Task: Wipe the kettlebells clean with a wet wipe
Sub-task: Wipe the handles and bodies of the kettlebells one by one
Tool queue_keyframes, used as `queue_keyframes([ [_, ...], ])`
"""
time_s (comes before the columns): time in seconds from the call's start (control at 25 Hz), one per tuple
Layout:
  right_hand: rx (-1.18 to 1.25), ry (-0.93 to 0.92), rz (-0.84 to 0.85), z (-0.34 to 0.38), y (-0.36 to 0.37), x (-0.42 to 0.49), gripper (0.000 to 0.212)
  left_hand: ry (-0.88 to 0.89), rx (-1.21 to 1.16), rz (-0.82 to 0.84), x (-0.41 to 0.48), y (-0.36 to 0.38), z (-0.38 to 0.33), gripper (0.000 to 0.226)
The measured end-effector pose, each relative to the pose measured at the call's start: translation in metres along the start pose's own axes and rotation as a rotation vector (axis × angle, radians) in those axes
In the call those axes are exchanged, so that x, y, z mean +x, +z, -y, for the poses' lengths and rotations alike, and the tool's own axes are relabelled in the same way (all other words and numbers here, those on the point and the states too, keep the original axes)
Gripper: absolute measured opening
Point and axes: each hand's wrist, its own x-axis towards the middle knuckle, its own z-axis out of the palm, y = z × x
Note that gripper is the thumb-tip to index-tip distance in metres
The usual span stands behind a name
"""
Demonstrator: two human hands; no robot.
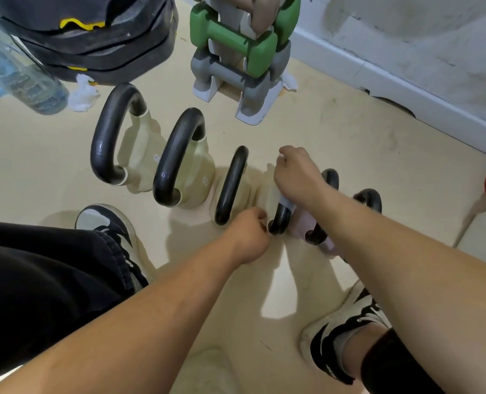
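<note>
Several kettlebells stand in a row on the cream floor. Three have black handles and cream bodies: a large kettlebell [114,137], a second kettlebell [179,157] and a third kettlebell [231,186]. My right hand [295,174] grips the top of the fourth kettlebell's handle [280,220] through a white wet wipe [286,205], and a corner of the wipe shows at my fingertips. My left hand [250,234] is curled at the near foot of that handle and pinches the kettlebell's cream body. Two pinkish kettlebells [318,231] stand to the right, partly hidden by my right forearm.
A rack of green and grey dumbbells [236,52] stands behind the row. Black weight plates [94,38], a clear water bottle [23,75] and crumpled white wipes [84,95] lie at the back left. My shoes [108,223] flank the kettlebells. A wall skirting [378,72] runs along the right.
</note>
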Motion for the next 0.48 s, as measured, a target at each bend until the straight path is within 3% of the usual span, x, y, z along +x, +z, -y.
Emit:
queue_keyframes([
  [0.12, -0.394, -0.275, -0.161, 0.009, 0.025, -0.043, 0.028, -0.001, 0.018, 0.004, -0.002, 0.001, 0.003, 0.045],
  [0.24, -0.441, -0.421, -0.143, -0.002, 0.036, -0.085, 0.05, 0.001, 0.023, -0.025, -0.005, -0.001, 0.008, 0.037],
  [0.32, -0.459, -0.518, -0.108, -0.012, 0.042, -0.102, 0.054, -0.004, 0.029, -0.036, -0.004, -0.003, 0.009, 0.037],
  [0.48, -0.418, -0.55, -0.111, -0.006, 0.022, -0.067, 0.031, -0.025, 0.002, -0.001, -0.002, -0.002, 0.006, 0.045],
])
